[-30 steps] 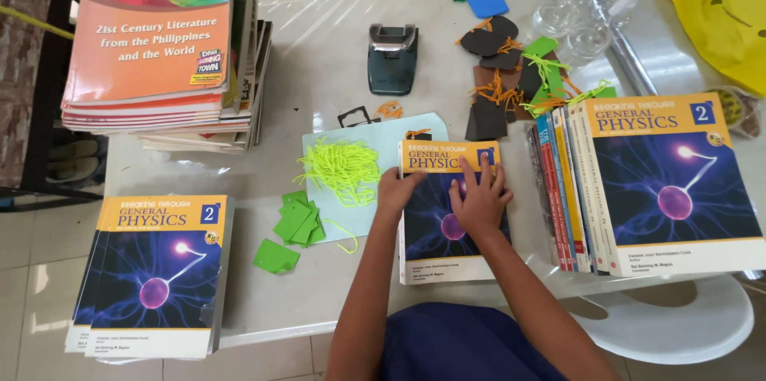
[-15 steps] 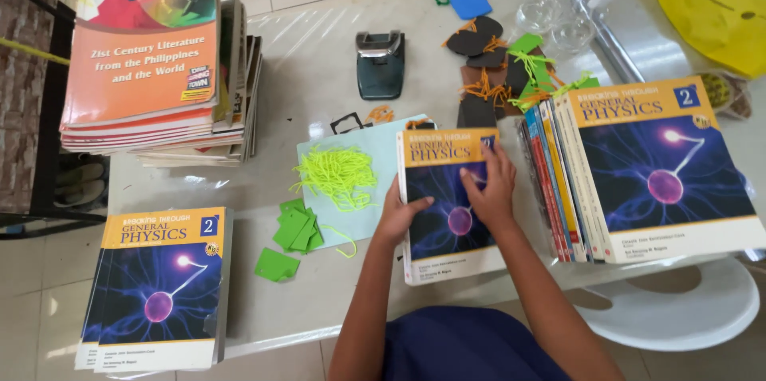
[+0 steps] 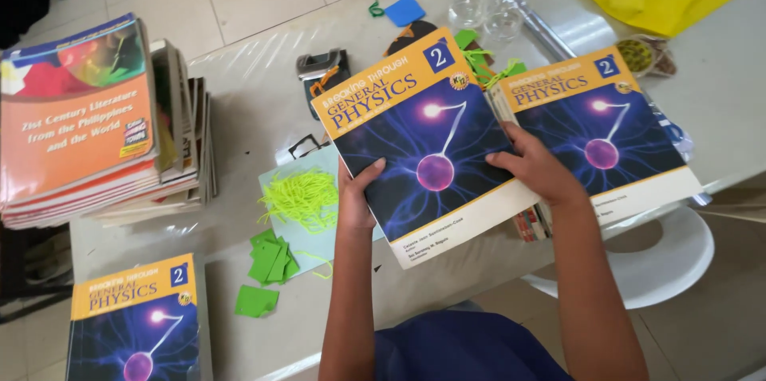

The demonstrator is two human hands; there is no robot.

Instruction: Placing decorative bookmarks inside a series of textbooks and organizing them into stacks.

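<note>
head view: both hands carry one physics book above the worktop

head view shows the left hand (image 3: pixel 357 193) closed on the left edge of a purple and orange textbook (image 3: pixel 423 146), thumb on the cover and the other fingers hidden under it. the right hand (image 3: pixel 535 167) lies on the right edge of the same book, fingers bent over the cover. the book is tilted and seems lifted a little above the worktop (image 3: pixel 255 118), in the middle, between the pile of yellow-green strings (image 3: pixel 302 197) and a stack of the same books (image 3: pixel 594 134) at the right.

to do this step well, i judge that the grip must stay on both side edges, so the book does not swing or slip. the right edge already overlaps the stack, so the book should be kept level and its corners matched to the cover below before it is let down. the strings and the green paper squares (image 3: pixel 270 260) lie just beside the left hand; the book should pass over them without dragging them. another copy (image 3: pixel 136 325) lies at the near left corner, and a stack of orange books (image 3: pixel 76 122) is at the far left, well apart.
</note>
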